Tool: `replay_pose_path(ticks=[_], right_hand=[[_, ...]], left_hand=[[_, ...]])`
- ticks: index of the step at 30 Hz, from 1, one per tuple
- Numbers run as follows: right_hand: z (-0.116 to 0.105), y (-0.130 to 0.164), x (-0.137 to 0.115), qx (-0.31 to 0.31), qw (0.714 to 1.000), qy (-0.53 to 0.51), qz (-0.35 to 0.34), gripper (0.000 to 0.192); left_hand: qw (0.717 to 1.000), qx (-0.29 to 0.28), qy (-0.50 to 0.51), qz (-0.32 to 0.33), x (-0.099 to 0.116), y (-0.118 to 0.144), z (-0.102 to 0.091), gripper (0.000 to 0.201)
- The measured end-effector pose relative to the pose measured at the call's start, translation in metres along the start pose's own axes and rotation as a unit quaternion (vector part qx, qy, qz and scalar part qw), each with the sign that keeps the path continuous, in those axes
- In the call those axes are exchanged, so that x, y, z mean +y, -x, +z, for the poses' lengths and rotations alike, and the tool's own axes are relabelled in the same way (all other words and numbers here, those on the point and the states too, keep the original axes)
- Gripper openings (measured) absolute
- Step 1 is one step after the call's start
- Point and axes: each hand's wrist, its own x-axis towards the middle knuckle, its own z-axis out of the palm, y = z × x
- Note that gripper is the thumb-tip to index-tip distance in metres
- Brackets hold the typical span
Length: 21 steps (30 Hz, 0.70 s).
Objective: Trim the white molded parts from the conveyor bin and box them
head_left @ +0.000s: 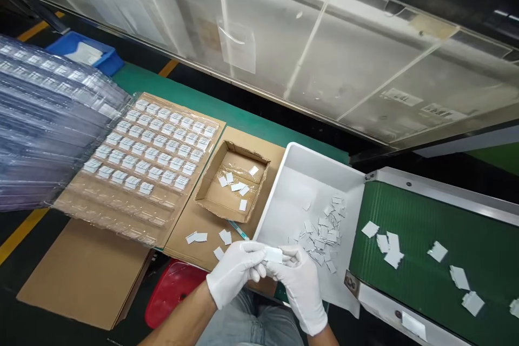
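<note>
The table (251, 119) in front of me has a green top, largely covered by flat sheets of cardboard (81, 275); a clear panel runs along its far side. On the right, a green conveyor belt (425, 238) carries scattered small white parts toward a white bin (284, 194), which holds a loose pile of the same parts at its near right corner.

Both of my hands wear white gloves and meet at the bottom centre of the view, just in front of the bin's near edge. My left hand (235, 273) and right hand (300, 281) together pinch one small white part (273, 254) between their fingertips; the part sits directly between the two hands, held clear of the table.

Left of the bin stands a small open cardboard box (211, 194) with a few white parts inside. More loose parts lie on the cardboard just beyond my left hand. Further left lies a clear blister tray (121, 211), its far rows filled with parts and its near rows unfilled. A stack of clear trays (40, 135) sits at the far left, with a blue bin (109, 59) behind it.
</note>
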Motion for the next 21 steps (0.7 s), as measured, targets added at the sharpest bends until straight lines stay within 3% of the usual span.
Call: replay_pose_path(ticks=[10, 21], right_hand=[[-0.003, -0.011, -0.005, 0.023, 0.999, -0.033, -0.007, 0.044], [-0.024, -0.004, 0.0, 0.011, 0.998, -0.066, -0.018, 0.042]], left_hand=[[0.999, -0.004, -0.031, -0.004, 0.007, -0.015, 0.002, 0.045], [0.999, -0.016, -0.048, -0.005, -0.001, -0.017, 0.018, 0.045]])
